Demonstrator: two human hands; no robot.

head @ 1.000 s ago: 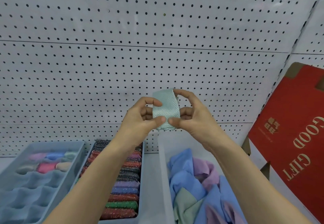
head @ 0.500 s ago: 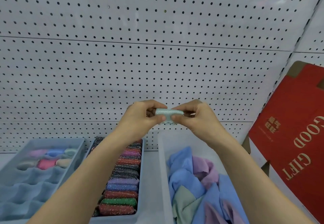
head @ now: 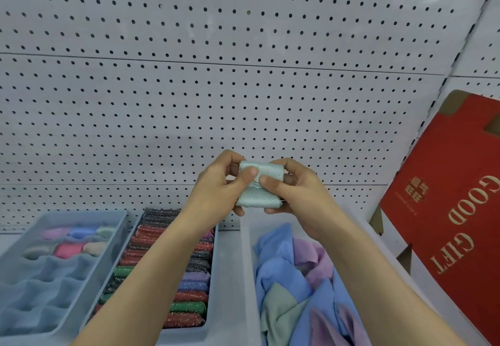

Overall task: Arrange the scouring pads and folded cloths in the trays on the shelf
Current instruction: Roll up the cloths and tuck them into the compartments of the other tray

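And over it goes: a second ago this pale green cloth [head: 266,173] stood tall between my hands, then I tipped it flat, and now it's doubled into a squat packet, held up in front of the pegboard [head: 243,88], above the bin of loose cloths [head: 249,264]. My left hand [head: 216,188] and right hand [head: 296,194] both grip it, fingers curled behind, thumbs pressing the middle seam. That looks like the last fold, so I'd say it's bound for a free pocket in the compartment tray [head: 108,253] far left, where a few folded cloths [head: 67,248] already sit. The scouring pads [head: 189,291] are lined up in the middle tray [head: 186,333]. Writing: gold "GOOD GIFT" on the red box [head: 446,224], small characters beside it unreadable, and a cut-off "10A" at the top edge.
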